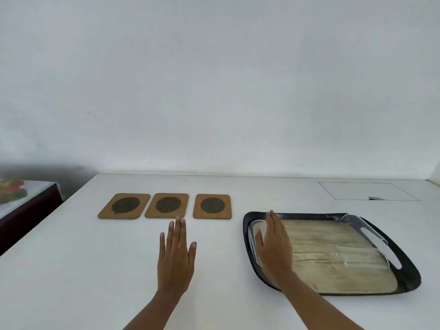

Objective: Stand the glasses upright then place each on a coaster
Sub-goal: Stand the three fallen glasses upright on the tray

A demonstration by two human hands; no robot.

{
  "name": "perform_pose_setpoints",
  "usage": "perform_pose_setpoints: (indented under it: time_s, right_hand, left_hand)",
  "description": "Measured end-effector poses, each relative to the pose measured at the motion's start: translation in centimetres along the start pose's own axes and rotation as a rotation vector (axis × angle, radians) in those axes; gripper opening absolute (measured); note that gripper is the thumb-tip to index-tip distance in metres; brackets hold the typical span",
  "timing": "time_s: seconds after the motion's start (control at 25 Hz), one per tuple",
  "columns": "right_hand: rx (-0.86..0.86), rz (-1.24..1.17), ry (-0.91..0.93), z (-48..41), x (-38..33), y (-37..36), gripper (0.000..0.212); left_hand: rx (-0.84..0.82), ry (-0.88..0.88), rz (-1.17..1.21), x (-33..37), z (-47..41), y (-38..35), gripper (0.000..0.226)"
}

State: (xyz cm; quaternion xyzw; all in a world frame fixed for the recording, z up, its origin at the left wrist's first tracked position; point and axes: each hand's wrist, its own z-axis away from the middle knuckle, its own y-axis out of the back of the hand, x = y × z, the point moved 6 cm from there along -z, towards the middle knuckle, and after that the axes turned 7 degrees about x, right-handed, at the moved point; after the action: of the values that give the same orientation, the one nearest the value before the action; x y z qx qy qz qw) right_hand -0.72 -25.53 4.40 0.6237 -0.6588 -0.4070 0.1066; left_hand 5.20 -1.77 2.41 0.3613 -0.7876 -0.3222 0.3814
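Observation:
Three clear glasses lie on their sides on a black tray with a beige mat. One glass lies at the tray's left edge, one glass at the right edge, and one glass near the middle right. My right hand lies flat over the left glass, fingers extended; I cannot tell whether it touches it. My left hand hovers open and flat over the white table, just in front of the coasters. Three brown coasters with dark mesh circles sit in a row: left coaster, middle coaster, right coaster.
The white table meets a white wall behind. A rectangular outlined panel lies flush in the table at the far right. A dark piece of furniture with a colourful item stands to the left, beyond the table's edge.

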Motion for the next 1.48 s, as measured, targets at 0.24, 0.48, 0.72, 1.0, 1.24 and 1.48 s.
perform_pose_setpoints:
  time_s: [0.24, 0.48, 0.72, 1.0, 1.24, 1.48]
  right_hand:
    - [-0.174, 0.063, -0.28, 0.3, 1.4, -2.4, 0.054]
    - [-0.323, 0.16, -0.436, 1.4, 2.3, -2.8, 0.069]
    - [-0.416, 0.001, -0.61, 1.9, 3.7, -3.2, 0.072]
    - [-0.406, -0.843, -1.258, 2.1, 6.8, -2.1, 0.054]
    - [-0.304, -1.755, -1.558, 1.0, 6.0, 0.0, 0.073]
    - [-0.091, -1.208, -1.02, -0.6, 7.4, 0.3, 0.055]
  left_hand:
    - [-0.116, 0.037, 0.044, -1.6, 1.3, -5.0, 0.074]
    - [-0.211, -0.052, 0.084, 0.9, 1.5, -7.6, 0.069]
    - [-0.233, -0.083, 0.109, 3.3, 1.1, -9.4, 0.07]
    - [-0.257, -0.068, 0.077, 4.8, 1.5, -11.1, 0.073]
    - [-0.267, -0.077, 0.046, 5.4, 1.9, -10.8, 0.076]
    - [-0.241, -0.08, 0.007, 5.1, 1.7, -10.9, 0.076]
